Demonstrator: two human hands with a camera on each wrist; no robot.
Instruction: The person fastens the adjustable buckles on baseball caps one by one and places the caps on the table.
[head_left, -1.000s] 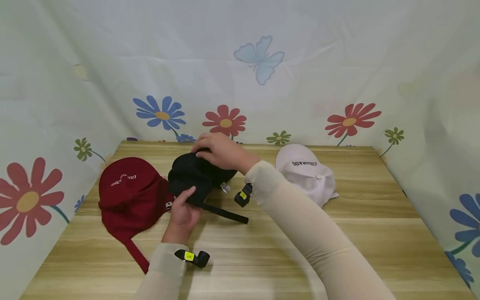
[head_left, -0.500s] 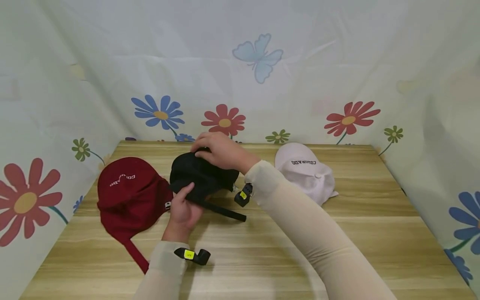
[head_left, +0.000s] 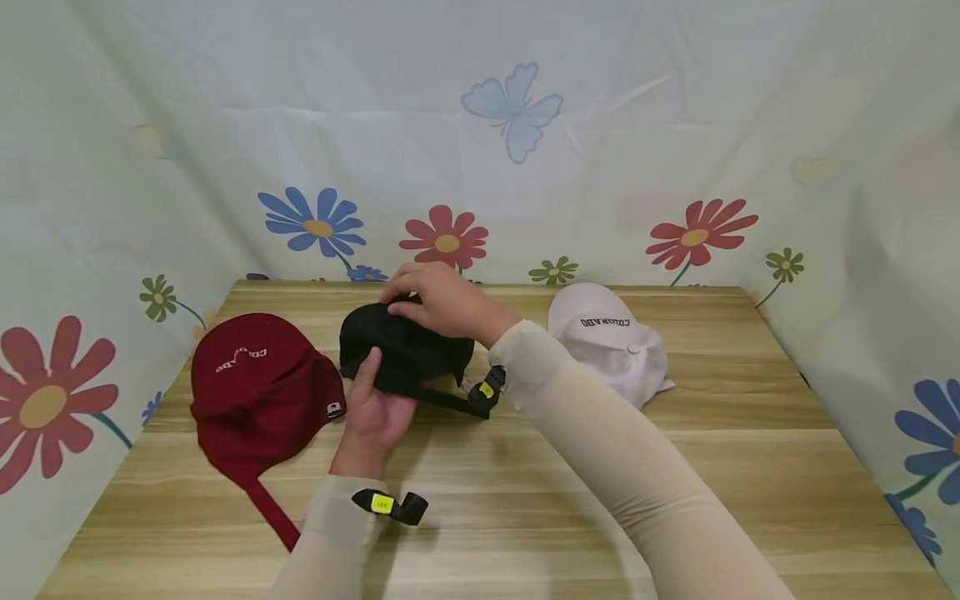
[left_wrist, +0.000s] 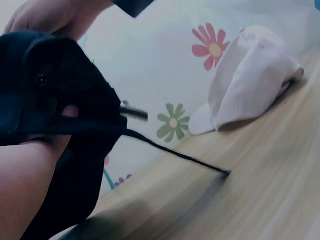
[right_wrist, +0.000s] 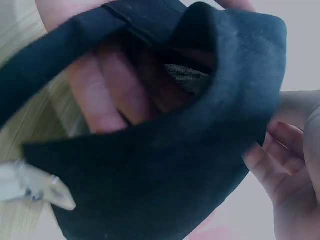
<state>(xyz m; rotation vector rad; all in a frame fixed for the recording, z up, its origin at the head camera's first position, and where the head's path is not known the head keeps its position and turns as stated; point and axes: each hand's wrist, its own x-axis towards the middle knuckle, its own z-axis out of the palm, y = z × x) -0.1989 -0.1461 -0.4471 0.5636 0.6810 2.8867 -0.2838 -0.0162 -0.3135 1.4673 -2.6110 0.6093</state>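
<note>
A black cap (head_left: 405, 348) is held up off the table between both hands in the head view. My left hand (head_left: 377, 414) grips its near edge, thumb outside; in the right wrist view, left-hand fingers (right_wrist: 127, 90) reach inside the cap's back opening. My right hand (head_left: 452, 304) holds the top far side from above, and part of that hand shows at the right of its wrist view. The loose strap (left_wrist: 180, 153) hangs out to the right. A silver metal buckle (right_wrist: 37, 185) dangles from the other end of the back opening.
A dark red cap (head_left: 258, 383) lies on the wooden table (head_left: 675, 500) at the left, its strap trailing forward. Behind the right forearm sits a pale pink cap (head_left: 611, 342) lettered COLORADO. A flower-printed cloth (head_left: 375, 108) encloses the back and sides.
The black cap has turned in my hands, its near edge rising slightly and its strap swinging up. My left hand has shifted slightly right and up; the right hand stays nearly in place.
</note>
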